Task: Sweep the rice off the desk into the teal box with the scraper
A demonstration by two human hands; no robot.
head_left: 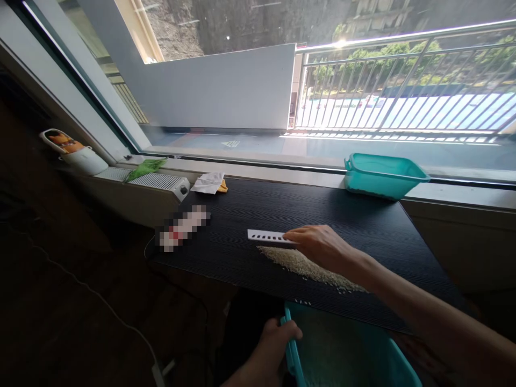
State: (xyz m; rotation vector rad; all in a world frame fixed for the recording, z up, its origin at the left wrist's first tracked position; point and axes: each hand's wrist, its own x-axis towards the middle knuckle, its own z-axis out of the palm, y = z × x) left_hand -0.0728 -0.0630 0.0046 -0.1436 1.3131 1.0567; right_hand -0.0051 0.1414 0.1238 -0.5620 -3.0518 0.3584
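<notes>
My right hand is closed on a flat white strip with a row of slots, held just above the dark table. A long pile of white grains that look like rice lies on the tabletop beside the strip, on the side nearer me. A few loose grains sit at the table's front edge. Below that edge, my left hand grips the left rim of a teal plastic bin, thumb over the rim. The bin's inside is dim, and I cannot make out its contents.
Another teal bin stands at the table's back right by the window. A white cloth lies at the back left, near a blurred-out item. Further left are a green cloth and a white container. A cable runs below.
</notes>
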